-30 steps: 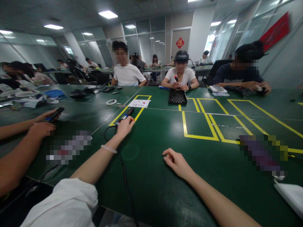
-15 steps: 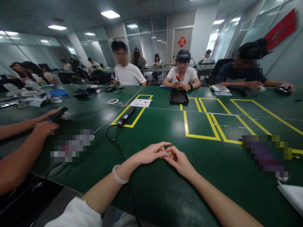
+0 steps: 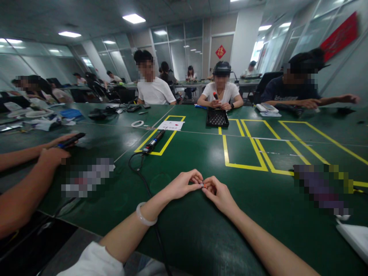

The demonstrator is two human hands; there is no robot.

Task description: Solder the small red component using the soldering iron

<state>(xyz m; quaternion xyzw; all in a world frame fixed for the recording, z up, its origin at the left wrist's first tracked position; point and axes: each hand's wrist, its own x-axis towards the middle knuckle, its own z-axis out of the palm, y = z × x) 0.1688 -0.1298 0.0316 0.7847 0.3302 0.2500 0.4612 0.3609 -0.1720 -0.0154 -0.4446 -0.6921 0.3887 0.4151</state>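
Just above the green table (image 3: 184, 226), my two hands meet around a small silver-and-orange part (image 3: 203, 185). Its exact kind is too small to make out. My left hand (image 3: 186, 185), with a pale bangle on the wrist, pinches the part's left side between thumb and curled fingers. From the right, my right hand (image 3: 218, 193) grips it with thumb and bent forefinger, the other fingers folded behind. Much of the part is hidden by my fingertips.
A black corded electric screwdriver (image 3: 154, 142) lies inside yellow tape, its cable (image 3: 148, 188) passing beside my left arm. Behind it is a printed white sheet (image 3: 171, 125). A black tray (image 3: 217, 117) stands before a co-worker across the table. Another person's hands (image 3: 59, 147) are at left.
My left fingers, stretched out before, have curled in onto the small part, and more of it shows. Across the table at right, a co-worker's arm has reached outward.
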